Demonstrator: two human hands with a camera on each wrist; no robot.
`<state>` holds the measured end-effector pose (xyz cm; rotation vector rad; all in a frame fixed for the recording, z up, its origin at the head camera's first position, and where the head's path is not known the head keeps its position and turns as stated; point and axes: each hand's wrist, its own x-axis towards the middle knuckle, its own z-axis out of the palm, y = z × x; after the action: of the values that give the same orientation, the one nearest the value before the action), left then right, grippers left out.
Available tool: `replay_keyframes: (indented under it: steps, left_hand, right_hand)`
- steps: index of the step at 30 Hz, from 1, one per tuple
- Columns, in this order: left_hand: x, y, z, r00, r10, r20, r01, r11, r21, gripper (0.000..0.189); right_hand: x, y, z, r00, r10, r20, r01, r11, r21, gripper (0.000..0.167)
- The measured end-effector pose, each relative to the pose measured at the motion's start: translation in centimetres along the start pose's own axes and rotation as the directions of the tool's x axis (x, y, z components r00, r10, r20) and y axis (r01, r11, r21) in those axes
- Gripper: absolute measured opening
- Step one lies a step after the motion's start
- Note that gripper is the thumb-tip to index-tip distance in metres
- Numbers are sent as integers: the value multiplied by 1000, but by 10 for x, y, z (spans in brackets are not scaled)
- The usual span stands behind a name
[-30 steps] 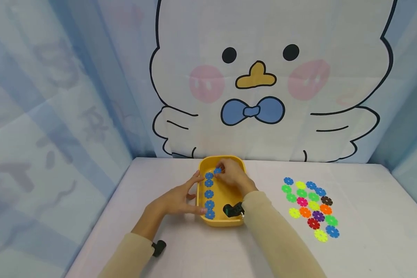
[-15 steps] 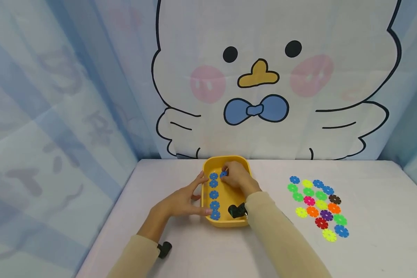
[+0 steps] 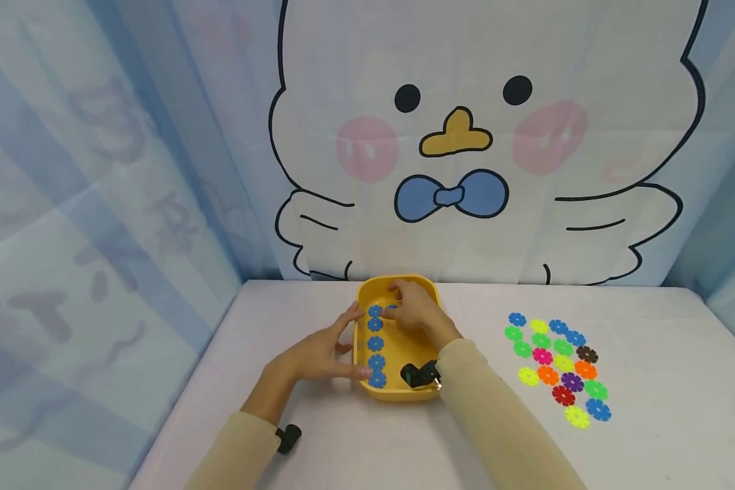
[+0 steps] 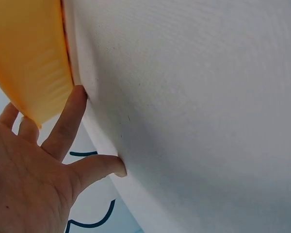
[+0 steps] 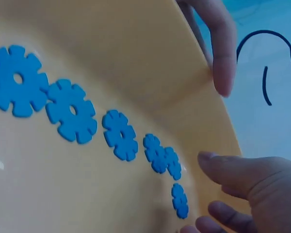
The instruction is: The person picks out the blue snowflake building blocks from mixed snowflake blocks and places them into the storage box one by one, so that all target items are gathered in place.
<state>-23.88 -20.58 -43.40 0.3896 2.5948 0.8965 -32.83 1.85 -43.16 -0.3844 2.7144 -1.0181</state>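
Note:
A yellow tray (image 3: 404,350) holds several blue notched discs (image 3: 376,344) in a line along its left side. One more blue disc (image 5: 180,200) lies flat beside the far end of that line. My right hand (image 3: 419,309) hovers over the tray's far part, fingers and thumb apart; in the right wrist view they hold nothing. My left hand (image 3: 318,350) rests against the tray's left side, its fingers spread and fairly straight, the thumb at the near left rim. From the head view, the right hand partly hides the newest disc.
Right of the tray, on the white table (image 3: 478,422), lies a loose cluster of notched discs (image 3: 563,363) in blue, green, yellow, orange, red, pink, purple and brown. A printed cloth (image 3: 453,238) hangs behind the table. Each wrist carries a small black camera (image 3: 419,374).
The right hand's fingers have spread and let go of the blue disc, which now lies on the tray floor. The left hand has stayed at the tray's side. The head view shifted slightly.

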Motion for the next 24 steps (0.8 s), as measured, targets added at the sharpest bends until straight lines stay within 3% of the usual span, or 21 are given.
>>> replay_keyframes:
  steps: [8, 15, 24]
  left_hand:
    - [0, 2, 3, 1000, 3, -16, -3, 1000, -19, 111]
    - [-3, -2, 5, 1000, -1, -31, 1, 1000, -18, 109]
    - [-3, 4, 5, 1000, 4, -28, -5, 999, -31, 109]
  right_hand:
    - [-17, -1, -16, 999, -46, -8, 46, 998, 35, 59]
    - [-35, -5, -35, 996, -92, 2, 91, 988, 128, 56]
    - [-57, 7, -49, 978, -206, -18, 207, 972, 116, 54]
